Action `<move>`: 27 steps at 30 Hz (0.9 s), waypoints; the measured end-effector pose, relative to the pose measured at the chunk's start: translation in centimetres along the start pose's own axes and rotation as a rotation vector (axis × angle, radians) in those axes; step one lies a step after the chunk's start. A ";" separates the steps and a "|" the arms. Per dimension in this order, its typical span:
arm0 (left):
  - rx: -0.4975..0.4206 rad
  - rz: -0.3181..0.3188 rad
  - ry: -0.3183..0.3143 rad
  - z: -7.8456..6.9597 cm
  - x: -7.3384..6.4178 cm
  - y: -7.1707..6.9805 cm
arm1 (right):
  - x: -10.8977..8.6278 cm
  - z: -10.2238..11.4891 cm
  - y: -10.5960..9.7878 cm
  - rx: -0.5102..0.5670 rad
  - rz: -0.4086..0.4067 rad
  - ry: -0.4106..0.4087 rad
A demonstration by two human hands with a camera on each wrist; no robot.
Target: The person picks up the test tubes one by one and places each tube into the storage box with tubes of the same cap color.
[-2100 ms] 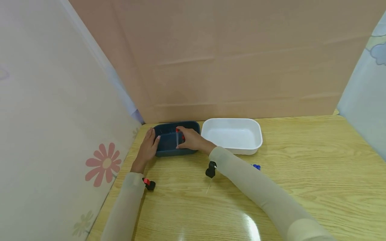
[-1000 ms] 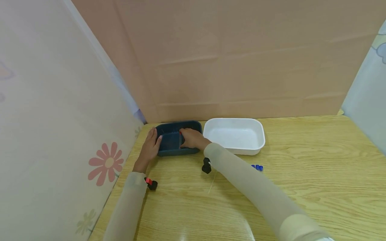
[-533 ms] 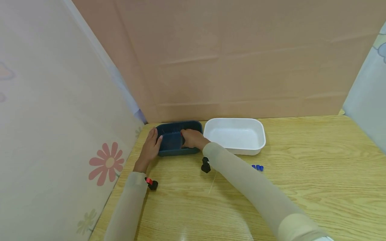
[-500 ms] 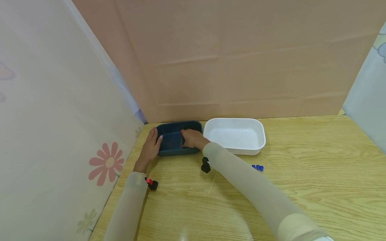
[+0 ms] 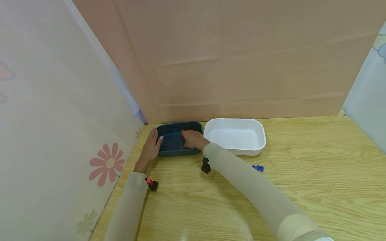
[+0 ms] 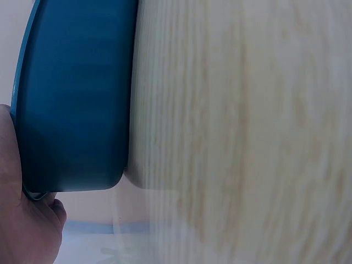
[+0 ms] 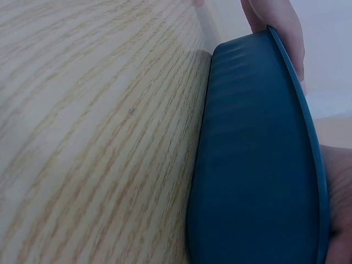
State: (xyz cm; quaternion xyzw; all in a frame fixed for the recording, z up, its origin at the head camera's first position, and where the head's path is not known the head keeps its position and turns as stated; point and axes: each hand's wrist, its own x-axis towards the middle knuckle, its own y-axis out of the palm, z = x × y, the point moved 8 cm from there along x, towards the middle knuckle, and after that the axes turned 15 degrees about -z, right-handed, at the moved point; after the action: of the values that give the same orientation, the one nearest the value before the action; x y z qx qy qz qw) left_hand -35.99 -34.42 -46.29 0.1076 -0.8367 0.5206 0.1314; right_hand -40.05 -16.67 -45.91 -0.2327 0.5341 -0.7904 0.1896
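In the head view my left hand (image 5: 149,147) grips the left end of a dark blue tray (image 5: 178,153), its thumb at the rim and its fingers along the outer side. My right hand (image 5: 193,139) reaches into the right part of that tray. Its thumb and forefinger pinch a clear tube with a red cap (image 5: 182,136); most of the tube is hidden by the hand. In the left wrist view the left hand (image 6: 27,220) wraps the corner of the blue tray (image 6: 77,99). The right wrist view shows the tray's side wall (image 7: 253,154), which hides the right fingertips.
A white tray (image 5: 235,151) stands right beside the blue one. Several blue caps (image 5: 258,168) lie on the wooden table (image 5: 316,160) just beyond the right sleeve. A brown panel (image 5: 241,67) rises behind the trays, and a flowered wall sheet (image 5: 60,117) borders the left.
My right hand has lowered the red-capped tube deeper into the blue tray and slightly to the right, then stays nearly still. The left hand keeps its hold on the rim.
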 end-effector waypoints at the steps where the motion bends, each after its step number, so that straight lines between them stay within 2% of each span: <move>1: 0.002 -0.001 0.000 0.0 0.0 0.0 | 0.0 0.0 -0.2 0.021 -0.013 -0.003; 7: 0.010 -0.019 0.010 0.1 0.3 -0.1 | -0.1 0.3 -1.5 0.133 -0.141 -0.045; 13: 0.002 -0.011 0.019 0.1 0.4 -0.2 | -0.4 0.0 -2.7 0.186 -0.258 -0.066; 19: 0.007 -0.003 0.020 0.6 0.6 -0.1 | -1.4 0.1 -3.9 0.177 -0.288 -0.115; 27: -0.003 -0.007 0.029 1.0 0.4 -0.1 | -4.3 0.5 -6.5 0.159 -0.325 -0.132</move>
State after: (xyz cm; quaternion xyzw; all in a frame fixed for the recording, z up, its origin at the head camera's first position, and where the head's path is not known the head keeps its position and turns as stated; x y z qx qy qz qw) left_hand -36.45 -35.34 -46.48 0.1028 -0.8352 0.5202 0.1457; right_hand -36.57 -12.35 -40.38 -0.3516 0.4117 -0.8333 0.1120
